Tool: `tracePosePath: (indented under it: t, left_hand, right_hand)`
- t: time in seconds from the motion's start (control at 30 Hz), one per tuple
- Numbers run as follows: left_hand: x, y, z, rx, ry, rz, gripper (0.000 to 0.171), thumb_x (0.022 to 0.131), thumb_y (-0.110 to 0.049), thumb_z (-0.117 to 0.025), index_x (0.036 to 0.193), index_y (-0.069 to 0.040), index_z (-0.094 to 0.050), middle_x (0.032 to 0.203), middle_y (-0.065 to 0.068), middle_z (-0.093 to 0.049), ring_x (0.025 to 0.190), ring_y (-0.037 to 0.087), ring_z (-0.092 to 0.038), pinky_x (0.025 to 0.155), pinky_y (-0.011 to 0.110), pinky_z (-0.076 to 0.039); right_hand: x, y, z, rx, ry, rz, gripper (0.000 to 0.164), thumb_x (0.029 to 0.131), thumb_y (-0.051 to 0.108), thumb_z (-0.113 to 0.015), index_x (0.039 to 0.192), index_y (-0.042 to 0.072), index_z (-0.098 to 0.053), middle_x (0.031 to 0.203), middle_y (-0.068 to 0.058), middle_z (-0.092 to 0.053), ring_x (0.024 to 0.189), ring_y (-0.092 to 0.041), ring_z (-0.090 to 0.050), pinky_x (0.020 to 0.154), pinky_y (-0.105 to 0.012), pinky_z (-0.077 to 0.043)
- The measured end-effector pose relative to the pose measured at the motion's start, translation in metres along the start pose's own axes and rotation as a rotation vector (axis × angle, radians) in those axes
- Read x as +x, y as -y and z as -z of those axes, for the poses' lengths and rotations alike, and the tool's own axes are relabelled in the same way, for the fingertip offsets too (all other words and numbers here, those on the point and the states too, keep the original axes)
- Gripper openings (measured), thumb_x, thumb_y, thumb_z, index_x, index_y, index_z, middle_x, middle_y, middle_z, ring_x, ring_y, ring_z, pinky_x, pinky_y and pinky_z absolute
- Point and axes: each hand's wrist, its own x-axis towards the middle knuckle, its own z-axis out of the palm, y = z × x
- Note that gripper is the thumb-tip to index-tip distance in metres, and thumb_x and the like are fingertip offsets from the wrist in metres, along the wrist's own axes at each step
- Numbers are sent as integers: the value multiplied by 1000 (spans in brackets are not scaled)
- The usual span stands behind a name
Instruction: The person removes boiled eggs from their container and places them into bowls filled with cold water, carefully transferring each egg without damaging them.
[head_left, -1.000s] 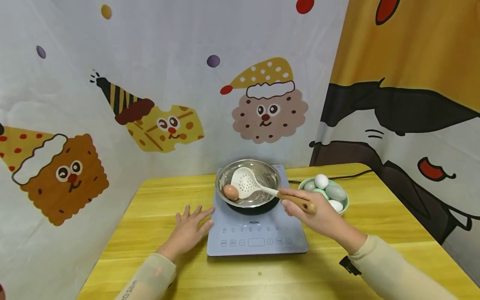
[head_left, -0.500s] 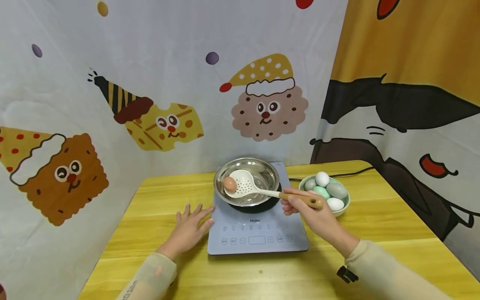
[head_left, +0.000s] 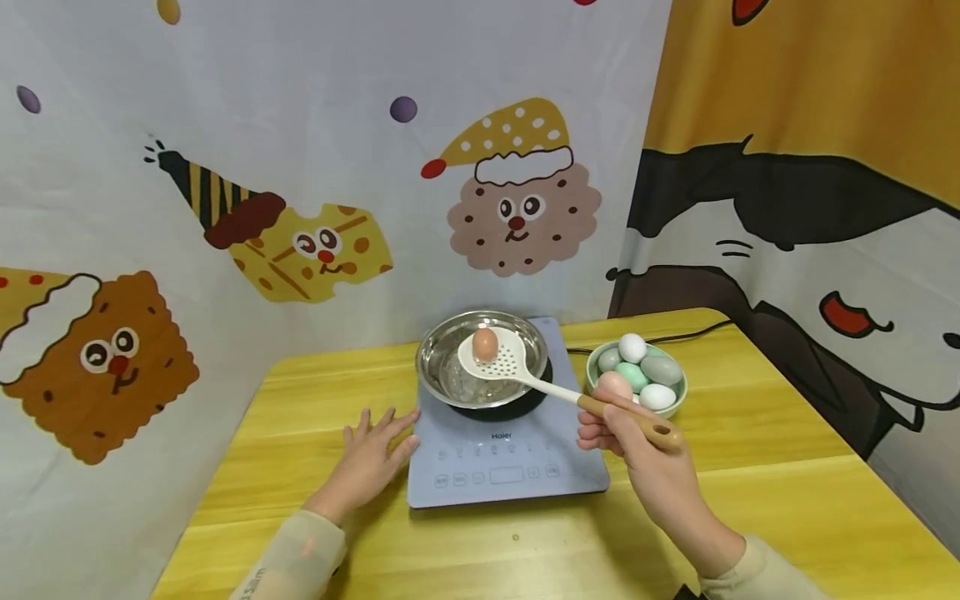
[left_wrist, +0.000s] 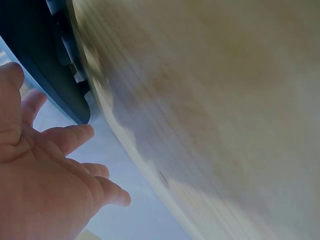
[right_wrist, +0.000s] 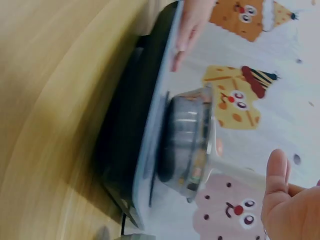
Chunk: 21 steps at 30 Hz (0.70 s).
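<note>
My right hand grips the wooden handle of a white slotted skimmer. A brown egg rests on the skimmer's perforated head, which overlaps the steel basin in the head view. From the side, the right wrist view shows the skimmer head at about rim height. The basin stands on a pale blue induction cooktop. My left hand lies with spread, straight fingers beside the cooktop, fingertips right at its left edge. In the left wrist view, that hand holds nothing.
A pale green bowl of white, grey, green and pinkish eggs stands right of the cooktop, partly behind my right hand. A black cord runs along the back of the wooden table. A printed curtain hangs behind.
The egg has gone from the basin's left side onto the middle of the skimmer head. My right hand has moved right and nearer, bringing the skimmer along. The left hand stays at the cooktop edge.
</note>
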Motion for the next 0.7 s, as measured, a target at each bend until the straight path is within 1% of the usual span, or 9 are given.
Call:
tracePosePath:
  t: [0.07, 0.17, 0.37, 0.43, 0.53, 0.6, 0.7]
  left_hand:
    - [0, 0, 0, 2, 3, -1, 55, 112, -51, -50, 163, -30, -47, 171, 26, -35, 158, 67, -7, 119, 88, 0]
    - [0, -1, 0, -5, 18, -3, 56, 112, -51, -48, 164, -30, -46, 171, 26, -34, 158, 67, -5, 118, 89, 2]
    - [1, 2, 0, -15, 37, 10, 57, 113, -53, -46, 165, -30, -43, 173, 25, -31, 159, 65, -2, 118, 88, 4]
    - [1, 3, 0, -9, 41, 13, 58, 113, -54, -45, 166, -31, -42, 173, 25, -30, 159, 65, -2, 119, 88, 4]
    - [2, 4, 1, -2, 50, 16, 58, 113, -55, -44, 167, -32, -40, 174, 24, -28, 160, 64, -1, 119, 87, 5]
    - [3, 4, 1, 1, 51, 14, 59, 113, -55, -43, 167, -32, -39, 174, 24, -28, 159, 65, -1, 119, 87, 5]
    - [3, 4, 0, -1, 55, 14, 58, 113, -55, -43, 167, -32, -39, 174, 25, -28, 159, 65, -1, 119, 87, 6]
  right_hand:
    - [-7, 6, 4, -11, -31, 20, 43, 113, 22, -56, 141, -11, -62, 107, -11, -82, 89, -22, -81, 86, -38, -66]
    - [-17, 15, 14, -5, -55, 57, 42, 114, 19, -53, 142, -12, -59, 109, -12, -82, 90, -24, -81, 86, -37, -66]
    - [-28, 26, 46, -7, -91, 109, 39, 113, 13, -53, 137, -17, -61, 110, -10, -83, 90, -21, -82, 85, -33, -66]
    - [-31, 29, 59, 9, -97, 127, 35, 113, 9, -53, 136, -15, -63, 111, -9, -83, 91, -20, -82, 85, -33, -66]
    - [-37, 32, 80, 27, -104, 150, 32, 112, 5, -52, 139, -9, -63, 114, -10, -83, 92, -20, -82, 83, -34, -65]
    - [-41, 35, 94, 11, -117, 155, 31, 111, 3, -52, 139, -4, -65, 115, -10, -83, 91, -21, -82, 82, -33, -65]
    - [-44, 39, 111, -26, -151, 143, 30, 111, 4, -53, 136, 0, -69, 117, -9, -83, 90, -21, -82, 81, -32, -65]
